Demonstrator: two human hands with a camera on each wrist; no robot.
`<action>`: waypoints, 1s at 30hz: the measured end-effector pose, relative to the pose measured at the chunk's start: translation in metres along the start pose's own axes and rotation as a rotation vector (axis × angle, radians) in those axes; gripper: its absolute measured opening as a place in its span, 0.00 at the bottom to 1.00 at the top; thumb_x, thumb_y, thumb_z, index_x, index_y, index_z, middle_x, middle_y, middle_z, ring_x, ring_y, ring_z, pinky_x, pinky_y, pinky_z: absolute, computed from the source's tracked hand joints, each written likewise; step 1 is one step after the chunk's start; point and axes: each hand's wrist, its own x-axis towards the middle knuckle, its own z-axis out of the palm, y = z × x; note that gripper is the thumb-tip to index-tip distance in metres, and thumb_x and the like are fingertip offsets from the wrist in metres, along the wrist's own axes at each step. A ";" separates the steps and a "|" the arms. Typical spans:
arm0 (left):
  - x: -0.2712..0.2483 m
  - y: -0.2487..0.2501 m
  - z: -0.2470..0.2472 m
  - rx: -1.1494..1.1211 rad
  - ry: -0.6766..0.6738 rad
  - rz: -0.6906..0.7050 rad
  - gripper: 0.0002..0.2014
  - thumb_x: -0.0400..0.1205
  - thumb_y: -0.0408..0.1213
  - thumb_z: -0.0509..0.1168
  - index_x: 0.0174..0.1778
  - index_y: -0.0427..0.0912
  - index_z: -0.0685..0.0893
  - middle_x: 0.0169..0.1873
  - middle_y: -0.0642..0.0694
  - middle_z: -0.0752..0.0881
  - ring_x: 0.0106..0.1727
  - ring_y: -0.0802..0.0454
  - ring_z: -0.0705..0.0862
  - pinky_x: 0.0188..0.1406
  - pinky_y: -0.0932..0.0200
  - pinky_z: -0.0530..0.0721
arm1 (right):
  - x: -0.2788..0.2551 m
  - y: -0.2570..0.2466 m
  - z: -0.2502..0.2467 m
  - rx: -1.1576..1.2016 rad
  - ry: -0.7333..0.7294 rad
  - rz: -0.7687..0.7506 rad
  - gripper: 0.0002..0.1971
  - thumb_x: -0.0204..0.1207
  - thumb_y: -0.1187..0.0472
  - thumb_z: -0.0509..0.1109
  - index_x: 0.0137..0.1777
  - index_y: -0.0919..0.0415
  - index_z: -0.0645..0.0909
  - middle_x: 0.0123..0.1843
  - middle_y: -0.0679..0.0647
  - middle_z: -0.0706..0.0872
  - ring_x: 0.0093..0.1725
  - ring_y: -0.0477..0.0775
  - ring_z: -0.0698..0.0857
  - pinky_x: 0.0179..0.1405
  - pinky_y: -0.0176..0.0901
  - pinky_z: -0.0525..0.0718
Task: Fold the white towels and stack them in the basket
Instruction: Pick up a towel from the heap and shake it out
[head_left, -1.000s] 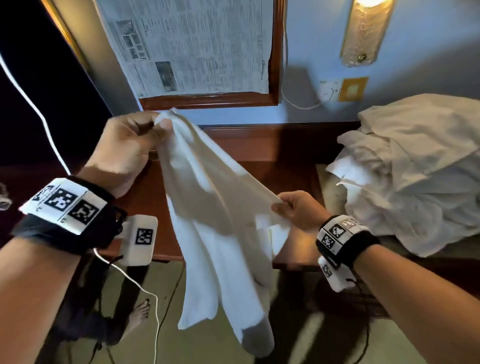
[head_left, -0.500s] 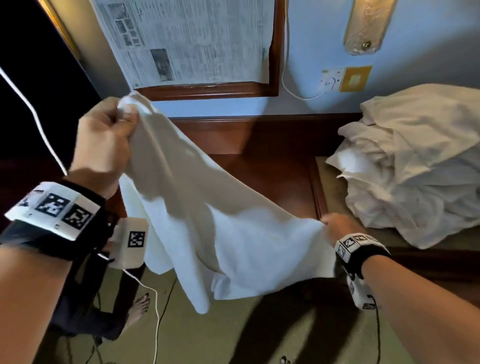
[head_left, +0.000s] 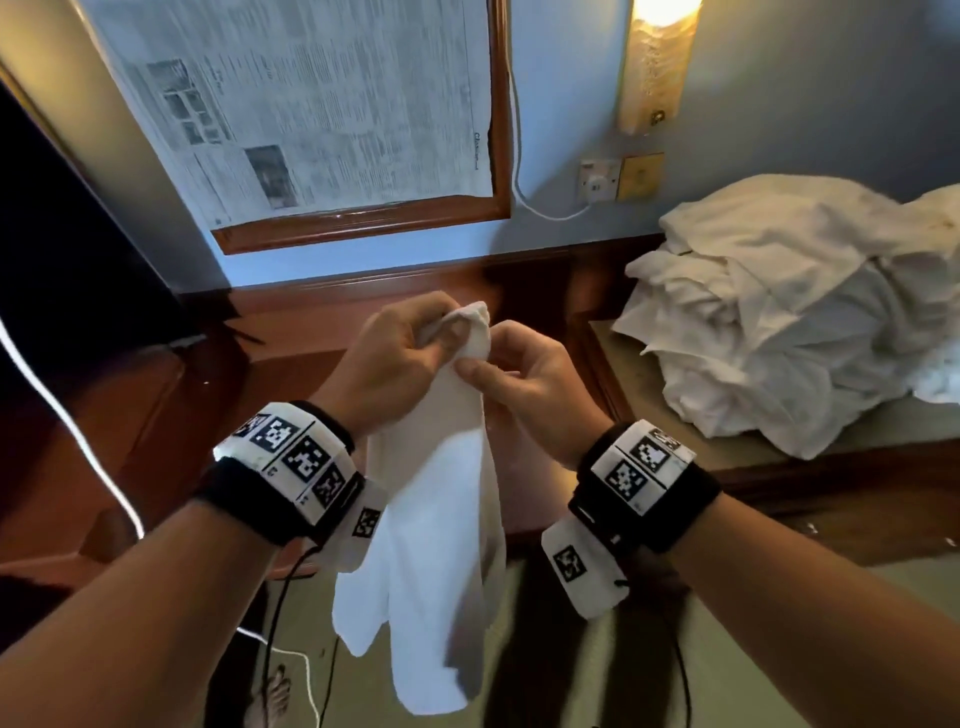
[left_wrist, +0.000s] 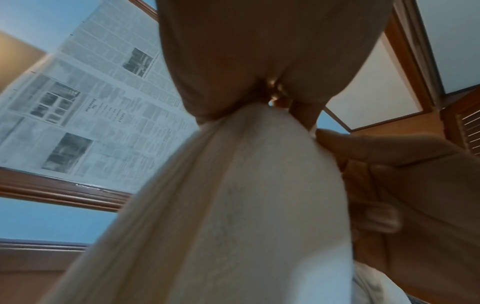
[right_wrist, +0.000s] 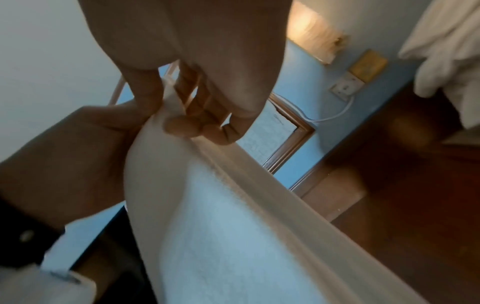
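Since the earlier frame the two hands have come together at the centre of the head view: the towel (head_left: 441, 525), then stretched between a raised left hand and a low right hand, now hangs doubled from a single gathered top. The left hand (head_left: 387, 364) has its grip closed on the gathered corners, with thumb and fingers curled round the bunched cloth. The right hand (head_left: 524, 384) pinches the same top edge just beside it, its fingers (right_wrist: 205, 115) bent onto the cloth in the right wrist view. The towel hangs free in front of the table (head_left: 291, 374), its lower end in the lower centre of the frame, above the floor. Risk, as a judgement: the corners are bunched rather than matched, so the halves may hang uneven and set a skewed fold; one lower flap already hangs lower than the other. If either hand releases before the other has both layers, a corner may drop and the fold opens. The trailing end may also drag on the floor. Count: two hands, one towel in hand, one heap of unfolded white towels (head_left: 789, 312) at the right of the frame, number within it not countable. No basket is in view.
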 end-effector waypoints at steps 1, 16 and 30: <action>0.001 0.000 -0.002 -0.006 -0.014 0.020 0.08 0.88 0.41 0.64 0.50 0.41 0.85 0.44 0.45 0.87 0.42 0.52 0.84 0.41 0.55 0.85 | 0.000 0.000 0.001 0.031 0.000 0.018 0.10 0.80 0.68 0.72 0.51 0.76 0.77 0.37 0.72 0.80 0.26 0.70 0.78 0.23 0.55 0.81; 0.002 -0.046 -0.053 -0.115 0.135 -0.089 0.13 0.89 0.45 0.63 0.39 0.49 0.83 0.37 0.48 0.81 0.36 0.58 0.77 0.37 0.59 0.78 | -0.128 0.163 -0.115 -0.729 -0.117 0.802 0.13 0.80 0.49 0.72 0.37 0.54 0.86 0.30 0.50 0.83 0.25 0.47 0.81 0.25 0.40 0.77; 0.008 -0.024 -0.026 -0.259 0.163 -0.088 0.13 0.88 0.45 0.66 0.38 0.49 0.85 0.29 0.56 0.82 0.31 0.59 0.78 0.30 0.62 0.78 | -0.129 0.159 -0.151 -1.020 0.096 0.869 0.19 0.78 0.60 0.71 0.69 0.58 0.82 0.67 0.56 0.85 0.67 0.59 0.83 0.64 0.43 0.79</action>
